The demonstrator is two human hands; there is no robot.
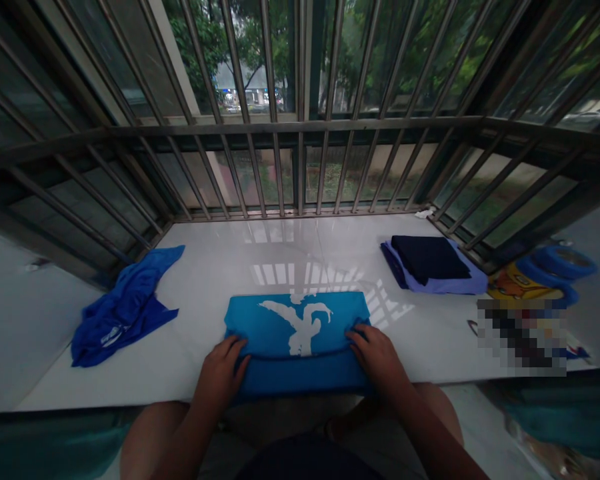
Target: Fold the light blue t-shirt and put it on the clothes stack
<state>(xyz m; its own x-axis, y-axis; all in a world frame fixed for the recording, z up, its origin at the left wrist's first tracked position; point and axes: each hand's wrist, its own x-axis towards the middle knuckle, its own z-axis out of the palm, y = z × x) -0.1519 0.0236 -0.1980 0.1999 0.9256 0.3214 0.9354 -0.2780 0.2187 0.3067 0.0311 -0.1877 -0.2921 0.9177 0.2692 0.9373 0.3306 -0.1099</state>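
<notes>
Both hands lay on a folded turquoise shirt (295, 337) with a white print, at the near edge of the white tabletop (280, 260). The left hand (223, 373) gripped the shirt's lower left corner — fingers curled over the fold, thumb seemingly tucked under, though the dim light made that hard to tell. The right hand (377, 357) pressed flat on the right edge, fingers spread. A crumpled blue garment (125, 310) lay well to the left — a folded stack (433, 265) sat to the right.
</notes>
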